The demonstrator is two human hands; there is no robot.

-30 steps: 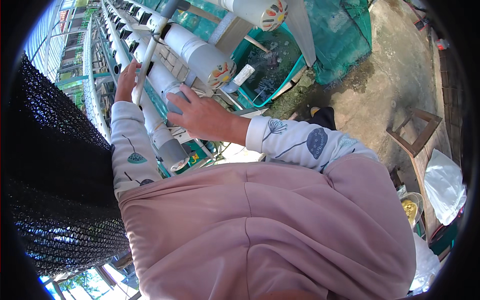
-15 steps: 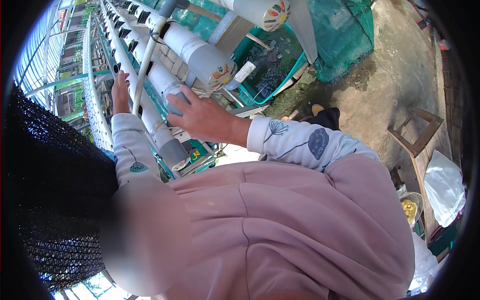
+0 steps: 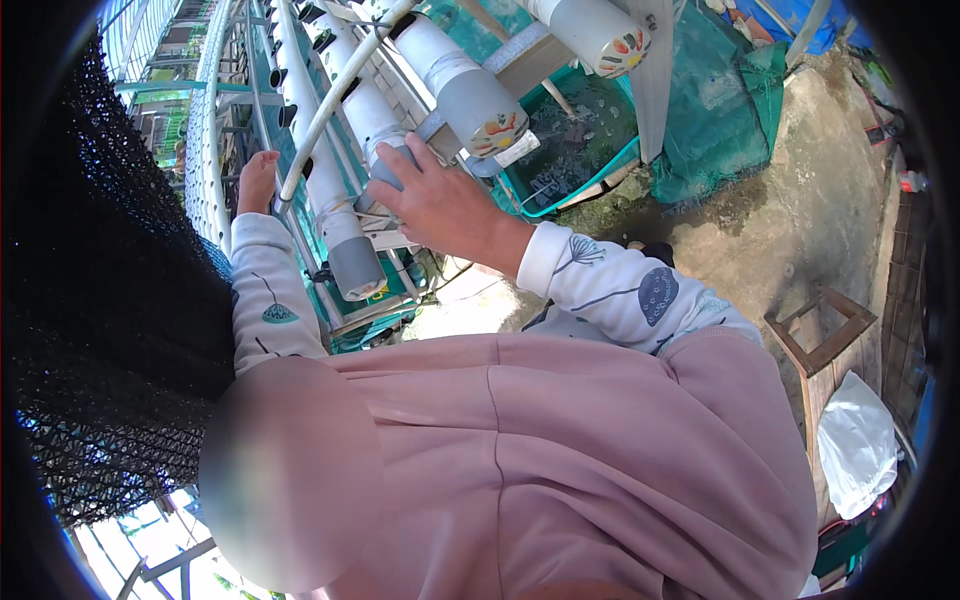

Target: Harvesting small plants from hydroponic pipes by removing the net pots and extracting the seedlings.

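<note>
My right hand [image 3: 445,200] lies over the grey end of a white planting pipe [image 3: 365,118], fingers and thumb bent around it. Part of that end is hidden beneath the hand. Farther left, my left hand [image 3: 258,184] is raised beside a thin white crossing pipe [image 3: 335,98], its fingers loosely bent and apart from the planting pipes; I see nothing in it. Between the hands, another planting pipe [image 3: 325,190] ends in a grey cap [image 3: 357,268]. To the right of my right hand is a third pipe with a grey, painted end [image 3: 487,122].
A green-rimmed tub of water [image 3: 575,140] stands below the pipe ends, with green netting [image 3: 715,130] beside it. Black shade mesh [image 3: 110,300] hangs close at left. At right are a wooden frame [image 3: 825,335] and a white plastic bag [image 3: 857,445].
The view has shifted, so the pipes sit farther right and lower. My left hand's fingers, stretched upward before, are now more bent. My right hand stays on the same pipe end.
</note>
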